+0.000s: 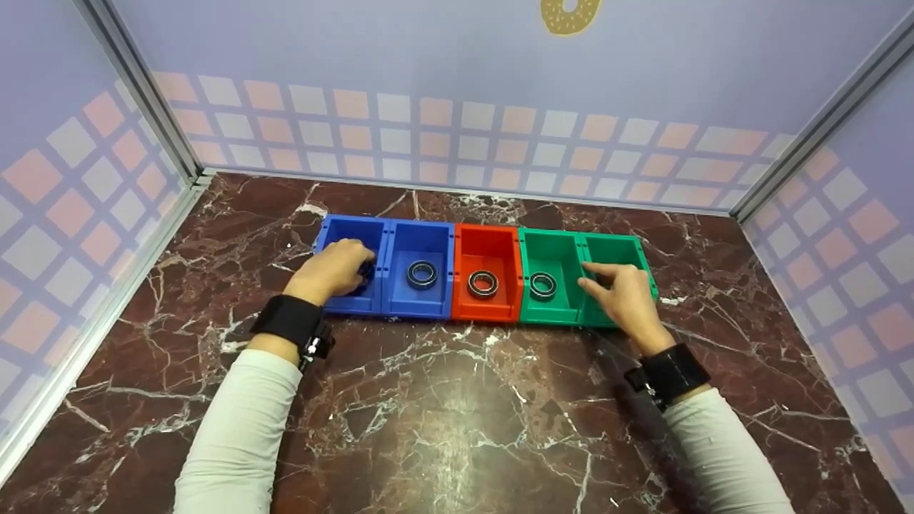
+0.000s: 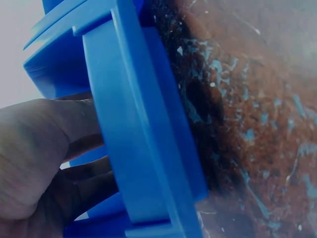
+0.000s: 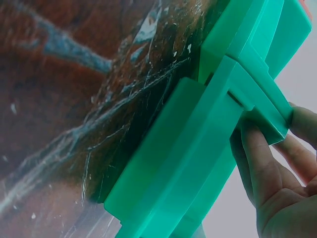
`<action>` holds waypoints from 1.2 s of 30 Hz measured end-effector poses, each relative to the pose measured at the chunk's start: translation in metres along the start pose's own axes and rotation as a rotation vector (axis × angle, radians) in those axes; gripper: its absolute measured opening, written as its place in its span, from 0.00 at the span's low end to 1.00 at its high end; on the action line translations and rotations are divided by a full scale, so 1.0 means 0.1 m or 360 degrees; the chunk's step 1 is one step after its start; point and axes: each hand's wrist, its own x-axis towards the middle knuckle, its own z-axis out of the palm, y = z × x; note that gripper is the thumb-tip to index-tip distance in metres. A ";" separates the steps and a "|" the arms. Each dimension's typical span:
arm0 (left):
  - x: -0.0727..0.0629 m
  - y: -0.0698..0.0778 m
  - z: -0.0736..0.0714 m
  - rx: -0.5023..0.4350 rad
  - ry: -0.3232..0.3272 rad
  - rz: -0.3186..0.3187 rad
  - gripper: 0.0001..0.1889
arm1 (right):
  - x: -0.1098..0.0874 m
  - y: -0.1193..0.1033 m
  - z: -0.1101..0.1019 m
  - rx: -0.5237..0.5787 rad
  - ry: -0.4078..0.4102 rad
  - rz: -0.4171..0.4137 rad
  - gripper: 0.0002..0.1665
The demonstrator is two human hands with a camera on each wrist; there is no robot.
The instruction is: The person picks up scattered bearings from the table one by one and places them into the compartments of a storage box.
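Observation:
My left hand (image 1: pixel 332 270) reaches into the leftmost blue bin (image 1: pixel 355 227), its curled fingers at a dark bearing (image 1: pixel 367 270) that is mostly hidden by them. In the left wrist view the fingers (image 2: pixel 81 119) pass behind the bin's front lip. My right hand (image 1: pixel 625 296) is over the divider between the two green bins, thumb and index finger apart, with no loose object showing between them. The right wrist view has its fingers (image 3: pixel 260 163) at the top edge of the green wall (image 3: pixel 267 116). The inside of the rightmost green bin (image 1: pixel 615 246) is partly covered by this hand.
Several bins stand joined in a row on the marbled table (image 1: pixel 428 421). Single bearings lie in the second blue bin (image 1: pixel 422 274), the red bin (image 1: pixel 483 284) and the left green bin (image 1: pixel 543 285). Patterned panels (image 1: pixel 485 135) enclose the back and sides.

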 end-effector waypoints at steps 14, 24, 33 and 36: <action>0.01 0.00 0.01 0.0027 0.0001 0.0001 0.07 | -0.01 -0.01 -0.01 -0.0006 0.0009 -0.0005 0.20; 0.02 0.00 0.05 0.0043 -0.0008 -0.0027 0.06 | 0.01 0.00 -0.01 0.0012 0.0007 -0.0001 0.21; 0.01 0.01 0.08 0.0068 -0.0020 -0.0066 0.08 | 0.00 0.01 -0.01 0.0005 -0.0014 -0.0001 0.21; 0.01 0.02 0.08 0.0087 -0.0004 -0.0049 0.08 | -0.01 0.00 0.00 -0.0003 -0.0028 0.0007 0.21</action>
